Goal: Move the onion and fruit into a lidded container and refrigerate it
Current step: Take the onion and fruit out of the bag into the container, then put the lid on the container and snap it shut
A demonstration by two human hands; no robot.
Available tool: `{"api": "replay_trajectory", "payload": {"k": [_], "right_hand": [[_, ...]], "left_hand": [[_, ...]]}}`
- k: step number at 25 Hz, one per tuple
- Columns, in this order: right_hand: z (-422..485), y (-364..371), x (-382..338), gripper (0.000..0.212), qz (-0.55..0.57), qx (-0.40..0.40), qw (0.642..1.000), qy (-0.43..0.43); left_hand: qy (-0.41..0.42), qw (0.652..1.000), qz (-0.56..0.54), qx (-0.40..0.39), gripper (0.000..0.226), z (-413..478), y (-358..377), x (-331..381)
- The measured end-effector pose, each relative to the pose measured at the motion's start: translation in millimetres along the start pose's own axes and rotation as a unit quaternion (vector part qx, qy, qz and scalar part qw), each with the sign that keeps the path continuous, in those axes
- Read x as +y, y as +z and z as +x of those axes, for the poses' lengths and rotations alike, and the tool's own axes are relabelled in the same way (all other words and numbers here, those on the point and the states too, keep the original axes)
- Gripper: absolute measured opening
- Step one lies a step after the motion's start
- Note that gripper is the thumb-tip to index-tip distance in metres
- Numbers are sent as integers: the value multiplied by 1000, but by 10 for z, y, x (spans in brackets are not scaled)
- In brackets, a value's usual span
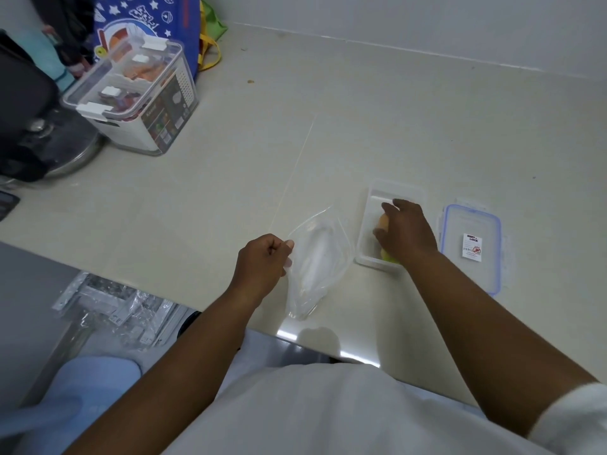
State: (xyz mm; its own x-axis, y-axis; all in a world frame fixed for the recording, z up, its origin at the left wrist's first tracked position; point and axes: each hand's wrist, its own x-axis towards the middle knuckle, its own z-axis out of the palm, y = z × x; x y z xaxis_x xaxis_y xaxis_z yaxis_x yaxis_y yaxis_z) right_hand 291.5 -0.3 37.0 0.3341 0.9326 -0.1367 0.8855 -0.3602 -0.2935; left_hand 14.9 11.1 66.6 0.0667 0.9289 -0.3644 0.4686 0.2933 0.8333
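A small clear rectangular container (395, 189) stands open on the pale counter. My right hand (407, 233) reaches into it, fingers curled over an orange-yellow piece of fruit (383, 221). A yellow-green fruit (387, 256) shows under the wrist at the container's near end. The container's lid (469, 246), clear with a blue seal and a white label, lies flat just to the right. My left hand (262, 261) pinches the edge of a clear plastic bag (315, 264) lying left of the container. The bag looks empty. No onion is visible.
A large clear storage box (138, 96) with white clips stands at the back left, in front of a blue printed bag (147, 18). A dark appliance and metal lid (65, 152) sit at the far left. Packaged metal parts (111, 307) lie below the counter's front edge.
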Motion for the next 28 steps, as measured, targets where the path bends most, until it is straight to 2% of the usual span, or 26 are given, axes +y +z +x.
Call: {"api": "replay_trajectory", "payload": {"k": [2, 3, 5, 8, 10, 12, 14, 17, 19, 20, 21, 22, 24, 25, 26, 28], "right_hand": [[-318, 66, -138, 40, 71, 96, 985, -123], [-486, 121, -214, 35, 109, 105, 971, -184], [-755, 261, -363, 38, 132, 61, 953, -264], [-866, 481, -585, 57, 81, -35, 960, -267], [-789, 567, -757, 66, 35, -72, 959, -272], [-699, 645, -902, 71, -6, -94, 953, -289], [-658, 690, -996, 71, -8, -97, 947, -305], [-723, 746, -1030, 62, 31, -45, 953, -298], [-765, 814, -1013, 58, 20, -29, 955, -294], [-776, 857, -1000, 59, -1, -49, 954, -294], [-780, 905, -990, 61, -27, -79, 952, -293], [-771, 945, -985, 62, -50, -105, 950, -291], [-745, 989, -996, 64, -74, -116, 948, -288], [-741, 996, -1013, 64, -74, -106, 950, -286], [-747, 1000, -1035, 66, -68, -91, 953, -280], [-754, 1019, -1069, 73, -56, -78, 960, -262]], "left_hand": [[-9, 1000, -25, 4, 28, 8, -24, -20], [-18, 999, -42, 7, 28, 7, -38, -35], [-37, 997, -73, 10, 30, 4, -66, -74], [-53, 995, -89, -6, 40, -12, -130, -148], [-60, 996, -60, -32, 56, -20, -225, -242], [-71, 997, -12, -38, 62, 5, -312, -406], [-74, 997, 35, 4, 54, 61, -381, -626], [-110, 992, 45, 47, 42, 136, -448, -918], [-135, 989, 52, 35, 47, 126, -426, -1025], [-130, 987, 83, 45, 54, 96, -406, -1043], [-96, 984, 134, 73, 63, 51, -385, -1060], [-27, 974, 199, 110, 69, -7, -369, -1065], [157, 923, 320, 143, 68, -100, -318, -1075], [229, 899, 353, 125, 63, -121, -281, -1088], [266, 882, 379, 83, 58, -131, -239, -1105], [237, 877, 419, -10, 57, -132, -162, -1156]]}}
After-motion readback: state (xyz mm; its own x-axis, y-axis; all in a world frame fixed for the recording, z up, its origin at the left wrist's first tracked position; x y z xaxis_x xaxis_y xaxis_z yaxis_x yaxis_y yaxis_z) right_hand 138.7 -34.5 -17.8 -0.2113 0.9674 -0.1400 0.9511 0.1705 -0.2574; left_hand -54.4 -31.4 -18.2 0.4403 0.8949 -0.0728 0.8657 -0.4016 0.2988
